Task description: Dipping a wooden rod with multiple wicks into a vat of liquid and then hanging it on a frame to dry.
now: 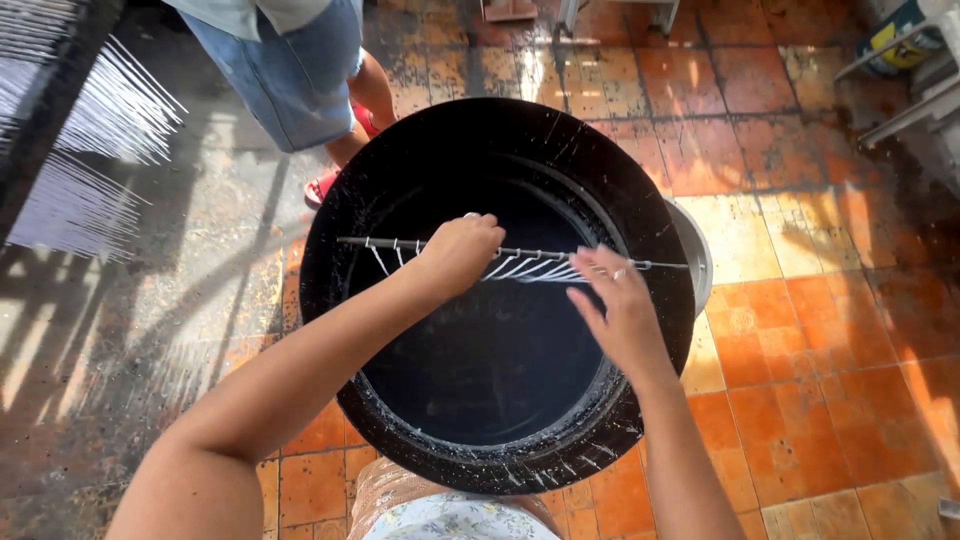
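— Over the black tub (pixel 400 170), what's she holding?
— A thin rod (pixel 530 254) hung with white strands; left hand (pixel 458 252) clenched round it, right hand (pixel 620 305) fingers loose, touching the strands (pixel 525 268).

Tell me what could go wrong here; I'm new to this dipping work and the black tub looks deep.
The left hand grips the thin rod alone, while the right hand only fingers the pale hanging strands; the rod might tip and drop into the black tub. Strands look bunched and may stick together. The tiled floor looks stained, perhaps slippery, with another person standing close.
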